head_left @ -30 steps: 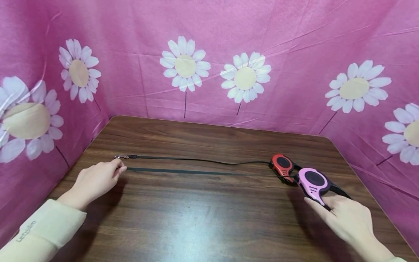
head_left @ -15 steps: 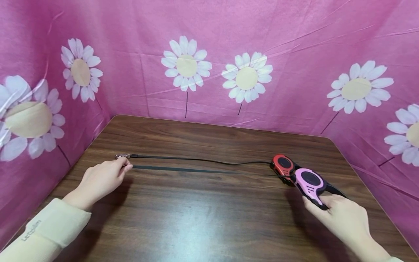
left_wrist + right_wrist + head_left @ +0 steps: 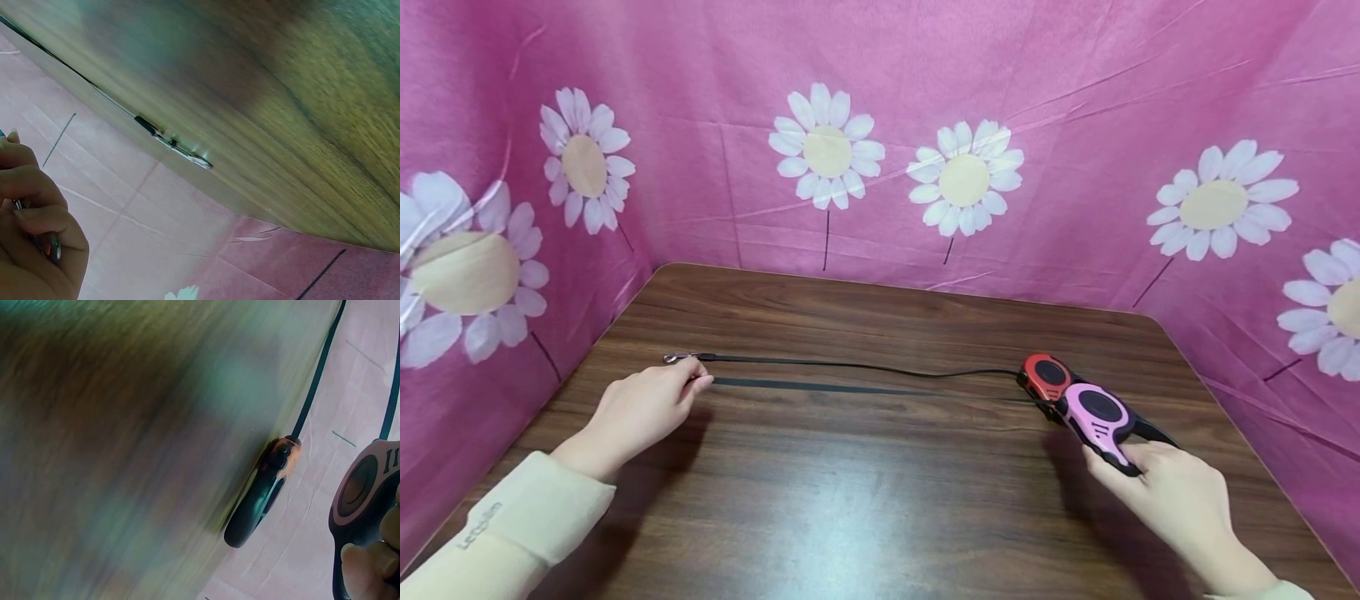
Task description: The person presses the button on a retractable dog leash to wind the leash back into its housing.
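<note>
My right hand point(image 3: 1168, 496) grips the handle of a pink retractable dog leash point(image 3: 1102, 408), raised above the table with its casing overlapping the red one in the head view. From it a dark strap point(image 3: 820, 386) runs left, stretched nearly straight, to my left hand point(image 3: 647, 408). There the curled fingers hold the strap's end; its metal clip point(image 3: 55, 249) peeks out in the left wrist view. Behind lies a red retractable dog leash point(image 3: 1037, 375), its black cord point(image 3: 850, 365) laid out across the table to a metal snap hook point(image 3: 679, 357) near my left fingers.
The brown wooden table point(image 3: 850, 500) lies under everything. A pink curtain point(image 3: 887, 50) with white daisies surrounds its back and sides, close to the edges.
My right hand has shifted left with the pink leash, bringing it closer to the red one. My left hand has moved slightly right, still holding the strap's end. The red leash stays put.
</note>
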`<state>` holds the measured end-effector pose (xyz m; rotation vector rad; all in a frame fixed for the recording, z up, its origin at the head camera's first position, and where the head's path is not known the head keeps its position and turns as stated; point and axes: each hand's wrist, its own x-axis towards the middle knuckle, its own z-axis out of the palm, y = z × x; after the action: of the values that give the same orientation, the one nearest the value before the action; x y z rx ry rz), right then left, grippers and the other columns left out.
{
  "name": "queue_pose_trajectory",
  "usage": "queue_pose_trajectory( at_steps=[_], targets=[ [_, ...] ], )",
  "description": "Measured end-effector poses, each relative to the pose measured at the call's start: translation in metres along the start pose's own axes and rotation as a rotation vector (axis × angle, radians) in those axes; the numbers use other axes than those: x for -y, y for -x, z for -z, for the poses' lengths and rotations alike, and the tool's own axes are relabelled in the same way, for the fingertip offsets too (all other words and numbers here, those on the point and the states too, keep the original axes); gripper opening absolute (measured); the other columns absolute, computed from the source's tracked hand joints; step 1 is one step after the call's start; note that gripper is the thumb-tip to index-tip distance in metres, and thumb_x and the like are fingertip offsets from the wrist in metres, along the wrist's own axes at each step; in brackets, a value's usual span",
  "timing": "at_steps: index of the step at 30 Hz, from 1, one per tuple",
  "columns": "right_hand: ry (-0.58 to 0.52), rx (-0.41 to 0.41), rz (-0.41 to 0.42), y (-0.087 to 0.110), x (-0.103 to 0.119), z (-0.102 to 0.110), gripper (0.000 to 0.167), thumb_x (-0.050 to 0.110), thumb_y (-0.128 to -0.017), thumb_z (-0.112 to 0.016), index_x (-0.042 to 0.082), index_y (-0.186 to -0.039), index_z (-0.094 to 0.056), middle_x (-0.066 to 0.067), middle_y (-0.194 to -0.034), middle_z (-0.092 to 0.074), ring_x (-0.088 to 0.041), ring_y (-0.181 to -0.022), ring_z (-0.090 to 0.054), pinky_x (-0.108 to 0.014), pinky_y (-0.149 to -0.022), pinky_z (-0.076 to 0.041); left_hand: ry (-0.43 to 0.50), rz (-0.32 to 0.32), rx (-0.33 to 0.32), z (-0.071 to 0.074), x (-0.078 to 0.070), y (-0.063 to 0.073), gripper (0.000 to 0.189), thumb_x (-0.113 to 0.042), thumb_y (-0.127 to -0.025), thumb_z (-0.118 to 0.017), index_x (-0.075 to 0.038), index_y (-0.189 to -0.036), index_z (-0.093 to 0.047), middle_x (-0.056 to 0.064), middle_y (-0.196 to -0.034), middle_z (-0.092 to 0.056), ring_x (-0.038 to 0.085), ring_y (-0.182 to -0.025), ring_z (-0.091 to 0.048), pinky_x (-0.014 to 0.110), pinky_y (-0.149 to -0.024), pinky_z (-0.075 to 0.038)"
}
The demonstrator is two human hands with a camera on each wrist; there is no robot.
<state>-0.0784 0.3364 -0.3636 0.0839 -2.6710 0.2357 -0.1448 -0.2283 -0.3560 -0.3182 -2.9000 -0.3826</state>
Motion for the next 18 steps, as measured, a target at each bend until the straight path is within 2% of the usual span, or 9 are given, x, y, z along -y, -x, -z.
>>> queue_pose_trajectory(
  at_steps=[18],
  targets=[
    [-0.007, -0.014, 0.042, -0.003, 0.009, -0.006, 0.047, 0.041, -0.073, -0.077, 0.029, -0.052, -0.036, 0.01, -0.053, -0.037, -0.008, -0.048, -0.031, -0.032, -0.042, -0.025, 0.007, -0.025, 0.0, -0.004, -0.019, -0.009, 0.011, -0.028, -0.098, -0.059, -0.019, -0.096, -0.064, 0.001, -0.082, -0.072, 0.03, -0.075, -0.069, 0.051, -0.051, -0.047]
  ],
)
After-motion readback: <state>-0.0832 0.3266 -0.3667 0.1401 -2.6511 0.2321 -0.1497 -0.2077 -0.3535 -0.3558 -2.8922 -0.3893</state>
